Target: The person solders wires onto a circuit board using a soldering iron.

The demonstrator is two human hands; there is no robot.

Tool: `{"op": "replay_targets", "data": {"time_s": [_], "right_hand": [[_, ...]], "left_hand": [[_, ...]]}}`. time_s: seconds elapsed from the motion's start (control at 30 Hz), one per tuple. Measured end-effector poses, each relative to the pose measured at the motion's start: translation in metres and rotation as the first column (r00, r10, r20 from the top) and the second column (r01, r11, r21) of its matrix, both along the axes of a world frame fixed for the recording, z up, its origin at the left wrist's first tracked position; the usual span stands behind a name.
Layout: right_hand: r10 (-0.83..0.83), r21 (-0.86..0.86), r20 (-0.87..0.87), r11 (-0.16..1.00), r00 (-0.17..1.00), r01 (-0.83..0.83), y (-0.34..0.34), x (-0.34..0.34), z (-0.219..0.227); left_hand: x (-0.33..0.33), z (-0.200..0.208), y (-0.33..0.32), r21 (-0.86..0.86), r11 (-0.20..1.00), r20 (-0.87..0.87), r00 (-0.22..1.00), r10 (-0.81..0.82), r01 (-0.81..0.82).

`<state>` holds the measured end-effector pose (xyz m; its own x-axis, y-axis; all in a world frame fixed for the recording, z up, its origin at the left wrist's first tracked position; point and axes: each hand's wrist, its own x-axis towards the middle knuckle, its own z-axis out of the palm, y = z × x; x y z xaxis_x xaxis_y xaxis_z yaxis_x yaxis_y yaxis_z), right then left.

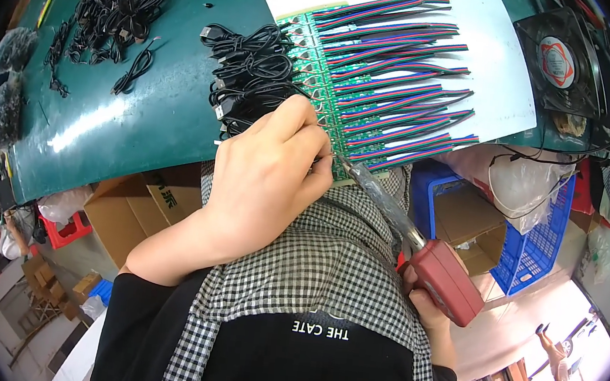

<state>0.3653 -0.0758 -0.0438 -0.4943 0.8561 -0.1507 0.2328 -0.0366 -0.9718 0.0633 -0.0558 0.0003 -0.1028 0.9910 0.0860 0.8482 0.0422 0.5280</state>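
A row of green circuit boards (pixel 339 112) lies along the table's near right part. Flat bundles of coloured wires (pixel 405 82) run off its right side, and coiled black USB cables (pixel 259 63) lie along its left. My left hand (pixel 267 164) is closed in a pinch at the near end of the boards; what its fingertips hold is hidden. My right hand (pixel 430 304) is wrapped around the red handle of a soldering iron (pixel 448 280). The iron's tip meets the boards right beside my left fingertips.
Beneath the boards is a white sheet (pixel 498 84) on the green table (pixel 156 123). Tangled black cables (pixel 120 4) are heaped at the far left. A black fan (pixel 560 65) stands at the far right. Below the edge are a blue crate (pixel 529 251) and a cardboard box (pixel 140 207).
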Motion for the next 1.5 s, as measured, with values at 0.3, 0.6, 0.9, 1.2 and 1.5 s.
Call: {"op": "replay_targets", "data": {"time_s": [0.3,0.6,0.9,1.2,1.5], "right_hand": [[0.05,0.022,0.061,0.998,0.997,-0.051,-0.008,0.016,-0.011],[0.05,0.017,0.116,0.999,0.992,-0.052,-0.015,0.028,-0.018],[0.003,0.023,0.194,1.0,0.981,-0.007,-0.007,0.011,0.0],[-0.045,-0.061,0.112,0.997,0.993,0.052,-0.015,0.02,-0.005],[0.057,-0.041,0.139,0.998,0.989,-0.052,-0.018,0.032,-0.014]], "left_hand": [[0.0,0.002,0.001,-0.022,1.0,0.004,1.0,-0.002,0.002],[0.0,0.001,0.001,0.0,1.0,0.001,1.0,-0.01,0.01],[-0.007,0.0,-0.002,0.014,0.999,0.111,0.993,-0.034,0.033],[-0.011,0.004,-0.002,-0.077,0.99,0.239,0.967,-0.094,0.115],[-0.005,0.003,0.001,-0.1,0.991,0.164,0.984,-0.072,0.089]]}}
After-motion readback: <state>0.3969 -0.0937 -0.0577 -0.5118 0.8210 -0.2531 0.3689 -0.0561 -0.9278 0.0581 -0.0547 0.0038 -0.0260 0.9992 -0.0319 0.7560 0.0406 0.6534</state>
